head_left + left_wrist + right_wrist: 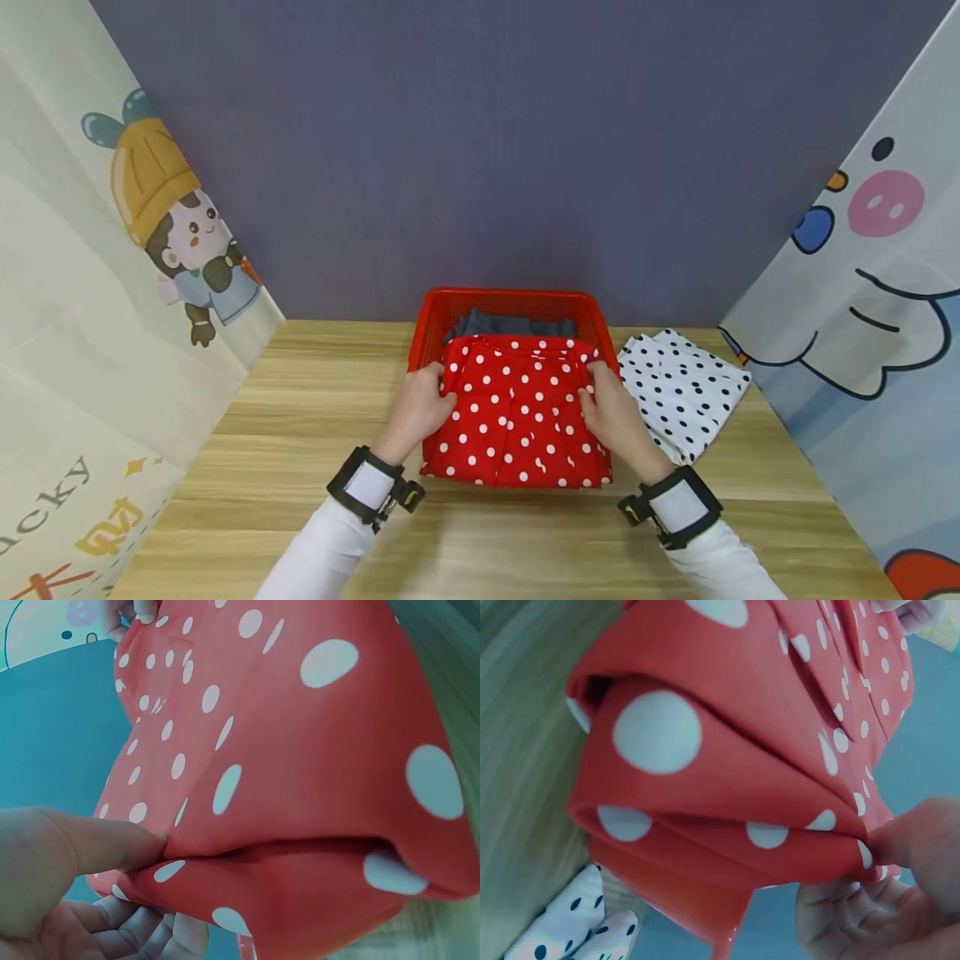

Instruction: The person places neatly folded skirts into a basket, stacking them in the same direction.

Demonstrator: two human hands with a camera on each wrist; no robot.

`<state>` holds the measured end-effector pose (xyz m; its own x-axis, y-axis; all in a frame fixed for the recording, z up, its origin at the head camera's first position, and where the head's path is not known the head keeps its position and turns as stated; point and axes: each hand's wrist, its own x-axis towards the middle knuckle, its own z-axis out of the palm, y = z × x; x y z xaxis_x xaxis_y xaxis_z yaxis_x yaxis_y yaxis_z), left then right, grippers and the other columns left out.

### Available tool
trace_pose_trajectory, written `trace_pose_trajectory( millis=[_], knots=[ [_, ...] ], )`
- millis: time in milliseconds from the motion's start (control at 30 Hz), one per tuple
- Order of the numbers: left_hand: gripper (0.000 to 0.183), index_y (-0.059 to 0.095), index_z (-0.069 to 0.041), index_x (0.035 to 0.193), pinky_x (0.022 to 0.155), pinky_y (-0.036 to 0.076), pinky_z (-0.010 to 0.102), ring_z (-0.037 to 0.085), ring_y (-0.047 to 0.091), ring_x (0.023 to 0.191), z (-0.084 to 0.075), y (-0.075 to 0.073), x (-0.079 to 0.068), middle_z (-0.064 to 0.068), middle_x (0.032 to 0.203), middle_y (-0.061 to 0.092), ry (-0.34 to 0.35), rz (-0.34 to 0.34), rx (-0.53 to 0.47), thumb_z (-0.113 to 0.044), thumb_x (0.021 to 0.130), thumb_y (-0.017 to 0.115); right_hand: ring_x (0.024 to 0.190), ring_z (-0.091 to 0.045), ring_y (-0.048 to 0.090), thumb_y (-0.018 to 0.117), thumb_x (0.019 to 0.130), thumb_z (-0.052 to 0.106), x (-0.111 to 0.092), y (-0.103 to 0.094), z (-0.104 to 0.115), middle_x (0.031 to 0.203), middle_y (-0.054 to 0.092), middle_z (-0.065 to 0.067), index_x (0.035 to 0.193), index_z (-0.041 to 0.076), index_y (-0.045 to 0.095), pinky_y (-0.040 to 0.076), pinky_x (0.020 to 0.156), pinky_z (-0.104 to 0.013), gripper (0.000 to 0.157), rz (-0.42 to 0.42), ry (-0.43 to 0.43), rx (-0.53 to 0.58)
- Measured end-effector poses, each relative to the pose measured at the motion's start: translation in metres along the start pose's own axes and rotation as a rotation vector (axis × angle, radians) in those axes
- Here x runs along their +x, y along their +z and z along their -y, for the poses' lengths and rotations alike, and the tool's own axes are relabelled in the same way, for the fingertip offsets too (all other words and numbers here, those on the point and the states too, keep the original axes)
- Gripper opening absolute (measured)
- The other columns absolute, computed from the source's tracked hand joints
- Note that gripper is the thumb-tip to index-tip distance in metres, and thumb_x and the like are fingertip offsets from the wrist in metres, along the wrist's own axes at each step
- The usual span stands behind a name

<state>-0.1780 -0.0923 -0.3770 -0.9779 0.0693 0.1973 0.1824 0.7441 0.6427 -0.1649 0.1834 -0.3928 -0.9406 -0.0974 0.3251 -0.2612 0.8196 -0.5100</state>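
A folded red cloth with white polka dots hangs between my two hands, in front of and partly over a red plastic basket. My left hand pinches its left side, thumb on top and fingers underneath, as the left wrist view shows with the cloth filling most of it. On the opposite side my right hand pinches the cloth the same way; the right wrist view shows its layered folds. Dark grey cloth lies inside the basket, its lower part hidden behind the red cloth.
To the right of the basket, a folded white cloth with black dots lies on the wooden table. A dark grey-blue wall rises behind, and printed curtains flank both sides.
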Motion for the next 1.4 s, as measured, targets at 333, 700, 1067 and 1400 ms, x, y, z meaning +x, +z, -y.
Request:
trace_pose_trajectory(
  millis=[333,700,1067,1400],
  knots=[
    [0.025,0.06,0.002,0.098,0.054,0.052,0.03,0.019,0.059,0.063,-0.005,-0.006,0.026,0.013,0.079,0.064,0.011,-0.016,0.06,-0.01,0.077,0.068,0.093,-0.034,0.06,0.06,0.086,0.007,0.028,-0.008,-0.003,0.108,0.055,-0.025,0.119,-0.005,0.039,0.053,0.073,-0.048,0.041,0.038,-0.02,-0.014],
    [0.024,0.061,0.002,0.097,0.057,0.053,0.03,0.021,0.06,0.066,-0.011,-0.014,0.055,0.013,0.079,0.064,0.006,0.014,0.09,-0.011,0.078,0.067,0.088,-0.036,0.062,0.057,0.086,0.006,0.059,-0.017,-0.006,0.103,0.057,-0.027,0.117,-0.006,0.038,0.053,0.071,-0.049,0.038,0.06,-0.066,-0.034],
    [0.02,0.058,-0.001,0.092,0.064,0.055,0.036,0.024,0.063,0.072,-0.019,-0.028,0.086,0.013,0.082,0.065,-0.006,0.038,0.088,-0.013,0.078,0.065,0.102,-0.039,0.056,0.058,0.086,0.006,0.093,-0.024,0.001,0.112,0.051,-0.026,0.121,-0.006,0.034,0.049,0.082,-0.052,0.045,0.095,-0.03,-0.037],
    [0.021,0.059,-0.002,0.096,0.065,0.055,0.036,0.024,0.064,0.073,-0.022,-0.033,0.108,0.012,0.084,0.064,-0.031,0.043,0.127,-0.015,0.079,0.064,0.106,-0.041,0.053,0.053,0.089,0.007,0.12,-0.025,0.005,0.115,0.049,-0.029,0.123,-0.008,0.033,0.045,0.087,-0.055,0.042,0.126,0.024,-0.084]
  ],
)
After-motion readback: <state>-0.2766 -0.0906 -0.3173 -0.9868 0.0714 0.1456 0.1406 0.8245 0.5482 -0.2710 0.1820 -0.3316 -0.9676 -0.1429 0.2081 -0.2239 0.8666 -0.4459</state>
